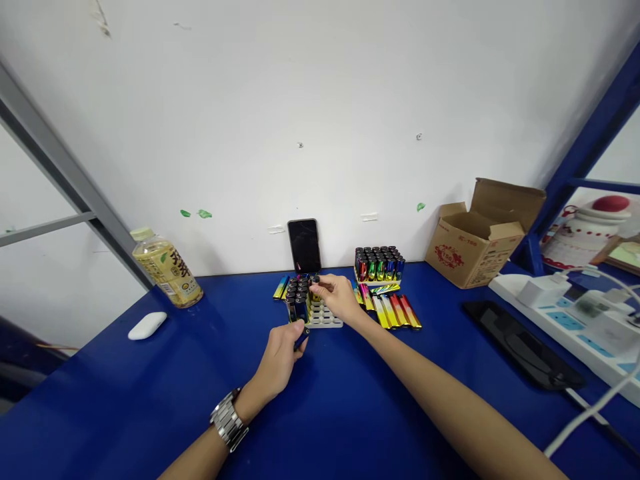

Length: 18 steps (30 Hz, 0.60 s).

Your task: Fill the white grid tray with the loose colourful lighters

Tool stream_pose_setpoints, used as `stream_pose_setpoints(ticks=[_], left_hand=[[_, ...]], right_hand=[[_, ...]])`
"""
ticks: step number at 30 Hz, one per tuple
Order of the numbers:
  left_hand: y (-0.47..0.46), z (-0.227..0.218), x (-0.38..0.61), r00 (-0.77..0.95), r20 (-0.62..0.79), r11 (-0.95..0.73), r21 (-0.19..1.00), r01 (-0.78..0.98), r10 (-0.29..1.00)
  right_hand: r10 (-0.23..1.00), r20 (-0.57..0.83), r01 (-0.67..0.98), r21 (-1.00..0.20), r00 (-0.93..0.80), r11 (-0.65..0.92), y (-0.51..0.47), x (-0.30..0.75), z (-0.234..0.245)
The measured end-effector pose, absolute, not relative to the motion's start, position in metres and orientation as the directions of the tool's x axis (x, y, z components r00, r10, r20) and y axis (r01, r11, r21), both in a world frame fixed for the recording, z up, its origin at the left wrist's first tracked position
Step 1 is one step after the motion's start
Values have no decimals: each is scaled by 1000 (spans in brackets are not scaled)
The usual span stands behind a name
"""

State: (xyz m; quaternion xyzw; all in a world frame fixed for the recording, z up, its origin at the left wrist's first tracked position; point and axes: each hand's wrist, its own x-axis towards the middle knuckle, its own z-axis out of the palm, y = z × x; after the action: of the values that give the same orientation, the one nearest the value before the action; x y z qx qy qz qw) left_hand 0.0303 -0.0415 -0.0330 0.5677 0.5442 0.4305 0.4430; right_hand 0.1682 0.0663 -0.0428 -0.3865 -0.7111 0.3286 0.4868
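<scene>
A white rack with rows of slots (327, 319) lies on the blue table. Its left part carries several upright slim shiny cases with black tops (300, 293), lighter-like, though their exact kind is unclear. My left hand (280, 353) is closed around a dark blue black-topped case (301, 339) just in front of the rack. Over the rack's slots, my right hand (340, 297) pinches the black top of another case (315, 280), a yellowish one standing upright. My right fingers partly cover the rack's back rows.
A second filled rack (380, 263) stands at back right, with loose shiny cases (395, 311) before it. A phone (305, 245) leans on the wall. Around are a cardboard box (467, 253), drink bottle (167, 270), white earbud case (147, 325), black device (520, 343) and power strip (565, 320).
</scene>
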Motion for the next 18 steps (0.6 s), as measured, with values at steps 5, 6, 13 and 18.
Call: stream_pose_setpoints(ticks=[5, 6, 13, 18], left_hand=[[-42, -38, 27, 19, -32, 28, 984, 177, 999], [-42, -39, 28, 7, -45, 43, 986, 158, 999], [-41, -41, 30, -15, -101, 102, 991, 92, 995], [-37, -43, 29, -53, 41, -36, 996, 78, 998]], right_hand=[[877, 422, 385, -788, -230, 480, 64, 173, -37], [873, 426, 399, -777, -239, 488, 64, 174, -36], [875, 361, 429, -768, -321, 475, 64, 174, -39], [820, 564, 461, -705, -97, 539, 48, 177, -35]])
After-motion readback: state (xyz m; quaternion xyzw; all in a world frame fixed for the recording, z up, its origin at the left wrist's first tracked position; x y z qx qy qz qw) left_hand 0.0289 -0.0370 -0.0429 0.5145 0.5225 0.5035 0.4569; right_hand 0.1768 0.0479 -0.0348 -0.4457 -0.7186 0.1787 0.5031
